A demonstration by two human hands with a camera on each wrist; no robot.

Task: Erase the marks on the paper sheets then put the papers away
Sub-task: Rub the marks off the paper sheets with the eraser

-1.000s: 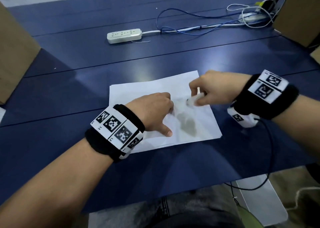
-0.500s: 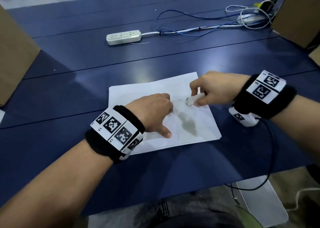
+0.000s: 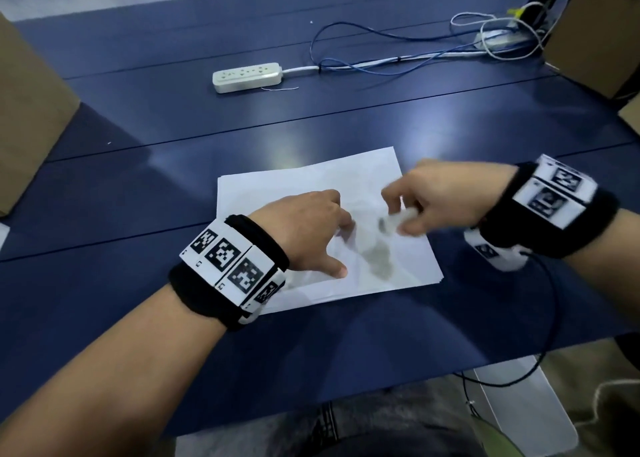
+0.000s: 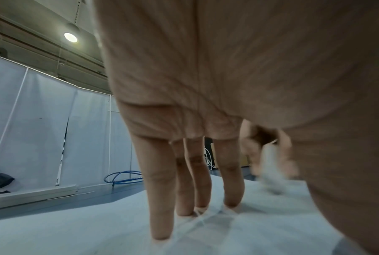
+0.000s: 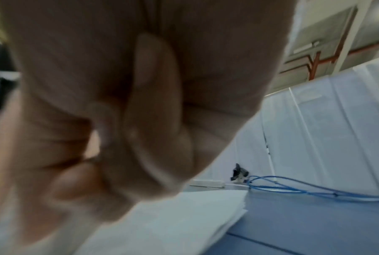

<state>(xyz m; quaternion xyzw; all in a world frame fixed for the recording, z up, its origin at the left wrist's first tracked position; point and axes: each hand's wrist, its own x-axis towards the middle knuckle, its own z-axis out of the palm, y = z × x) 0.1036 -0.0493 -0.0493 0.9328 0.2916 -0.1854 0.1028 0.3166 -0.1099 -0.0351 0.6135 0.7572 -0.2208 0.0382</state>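
A stack of white paper sheets (image 3: 277, 193) lies on the blue table in the head view. A grey smudge mark (image 3: 379, 260) shows on the top sheet. My left hand (image 3: 311, 234) presses the paper (image 4: 75, 229) flat with straight fingers (image 4: 160, 198), left of the mark. My right hand (image 3: 433, 200), blurred with motion, pinches a white eraser (image 3: 394, 221) with its dark tip on the sheet above the smudge. The eraser (image 4: 269, 172) also shows blurred in the left wrist view. In the right wrist view the curled fingers (image 5: 140, 120) hide the eraser above the paper stack (image 5: 184, 215).
A white power strip (image 3: 246, 76) lies at the table's back, with blue and white cables (image 3: 398, 58) running right. Cardboard boxes stand at the left edge (image 3: 27, 117) and back right (image 3: 595, 33). A black cord (image 3: 547, 318) hangs from my right wrist over the table's near edge.
My right hand has rubbed the eraser back and forth over the sheet and is now blurred mid-stroke. The left hand has stayed pressed on the paper.
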